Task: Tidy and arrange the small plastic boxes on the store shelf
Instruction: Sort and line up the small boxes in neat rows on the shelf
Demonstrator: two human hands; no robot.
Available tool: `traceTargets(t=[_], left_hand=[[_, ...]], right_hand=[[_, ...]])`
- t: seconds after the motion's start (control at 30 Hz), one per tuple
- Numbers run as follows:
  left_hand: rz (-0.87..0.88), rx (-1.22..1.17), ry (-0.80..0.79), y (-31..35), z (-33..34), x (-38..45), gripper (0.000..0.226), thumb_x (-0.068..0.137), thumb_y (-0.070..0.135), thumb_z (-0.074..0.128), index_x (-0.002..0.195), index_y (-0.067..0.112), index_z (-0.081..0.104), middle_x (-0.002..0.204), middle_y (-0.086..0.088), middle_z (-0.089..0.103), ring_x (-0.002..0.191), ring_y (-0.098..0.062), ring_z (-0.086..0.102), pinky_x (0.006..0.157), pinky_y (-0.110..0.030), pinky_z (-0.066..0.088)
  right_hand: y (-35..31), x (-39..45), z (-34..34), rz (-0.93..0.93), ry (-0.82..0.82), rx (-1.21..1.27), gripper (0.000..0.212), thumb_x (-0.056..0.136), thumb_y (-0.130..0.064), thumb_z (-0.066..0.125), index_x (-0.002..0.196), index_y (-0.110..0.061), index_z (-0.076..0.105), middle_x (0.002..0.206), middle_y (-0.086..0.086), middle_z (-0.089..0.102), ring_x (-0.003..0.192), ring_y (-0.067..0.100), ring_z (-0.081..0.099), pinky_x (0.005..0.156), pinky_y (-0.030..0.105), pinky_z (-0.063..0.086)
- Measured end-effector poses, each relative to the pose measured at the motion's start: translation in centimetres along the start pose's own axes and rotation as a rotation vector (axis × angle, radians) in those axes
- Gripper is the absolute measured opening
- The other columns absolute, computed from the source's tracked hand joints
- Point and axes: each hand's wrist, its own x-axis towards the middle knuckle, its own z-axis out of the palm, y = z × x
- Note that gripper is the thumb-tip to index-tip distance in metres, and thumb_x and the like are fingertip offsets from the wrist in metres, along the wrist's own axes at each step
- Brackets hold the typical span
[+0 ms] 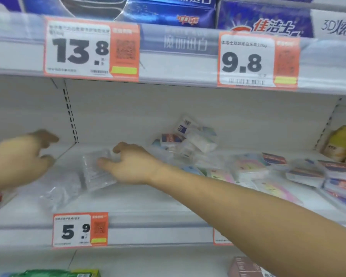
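Observation:
My right hand (131, 165) reaches across to the left part of the white shelf (140, 202) and grips a clear plastic box (97, 171) that stands tilted on its edge. My left hand (20, 158) hovers just left of it, blurred, fingers spread and holding nothing. A second clear box (58, 191) lies flat in front of the held one. A jumbled heap of small boxes (188, 141) sits at the back middle. More flat boxes with pastel labels (250, 166) and blue-red labels (332, 176) lie scattered to the right.
The shelf above carries blue toothpaste cartons (264, 19) and price tags 13.8 (91, 48) and 9.8 (258, 60). A 5.9 tag (80, 229) hangs on the front rail. Yellow packs (342, 144) stand far right. A slotted upright (70, 114) divides the back wall.

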Motion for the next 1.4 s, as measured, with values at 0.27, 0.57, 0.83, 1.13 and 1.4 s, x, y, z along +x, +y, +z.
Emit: traceTargets(t=[0.27, 0.57, 0.83, 1.13, 1.4], left_hand=[[0.174, -0.217, -0.213, 21.9, 2.8, -1.1, 0.029, 0.091, 0.029, 0.059, 0.119, 0.024, 0.061, 0.120, 0.002, 0.061, 0.113, -0.018, 0.056, 0.085, -0.023, 0.039], [0.417, -0.060, -0.750, 28.3, 8.9, -1.0, 0.063, 0.075, 0.067, 0.065, 0.130, 0.041, 0.050, 0.138, 0.017, 0.048, 0.123, -0.008, 0.049, 0.103, -0.030, 0.041], [0.346, -0.181, -0.693, 27.8, 10.9, 0.5, 0.043, 0.070, 0.063, 0.072, 0.107, 0.042, 0.063, 0.116, 0.019, 0.054, 0.104, 0.000, 0.053, 0.071, -0.017, 0.047], [0.232, -0.416, -0.346, 26.8, 11.0, 2.6, 0.039, 0.075, 0.058, 0.070, 0.096, 0.025, 0.067, 0.100, 0.011, 0.068, 0.093, -0.007, 0.064, 0.081, -0.025, 0.050], [0.296, -0.328, -0.368, 27.0, 14.7, 4.4, 0.068, 0.090, 0.019, 0.063, 0.150, 0.022, 0.030, 0.144, -0.003, 0.042, 0.131, -0.021, 0.043, 0.106, -0.024, 0.032]], right_hand=[[9.9, -1.8, -10.6, 0.100, 0.526, -0.147, 0.017, 0.085, -0.020, 0.057, 0.097, -0.018, 0.070, 0.102, 0.000, 0.072, 0.100, 0.022, 0.064, 0.083, 0.026, 0.050], [18.9, -6.4, -17.0, 0.382, -0.008, 0.078, 0.077, 0.074, -0.046, 0.081, 0.137, -0.057, 0.038, 0.141, -0.003, 0.042, 0.126, 0.016, 0.048, 0.099, 0.038, 0.050], [19.8, -1.8, -12.8, 0.040, 0.142, -0.198, 0.082, 0.072, -0.064, 0.074, 0.142, -0.054, 0.034, 0.160, -0.001, 0.015, 0.147, 0.024, 0.022, 0.116, 0.046, 0.031], [22.3, -3.6, -15.7, 0.222, 0.060, -0.231, 0.054, 0.074, -0.031, 0.077, 0.120, -0.042, 0.051, 0.112, -0.005, 0.056, 0.086, 0.009, 0.055, 0.072, 0.027, 0.045], [21.7, -3.4, -17.0, 0.315, -0.009, -0.241, 0.065, 0.076, -0.062, 0.070, 0.134, -0.049, 0.043, 0.137, -0.012, 0.041, 0.125, 0.016, 0.047, 0.095, 0.030, 0.040]])
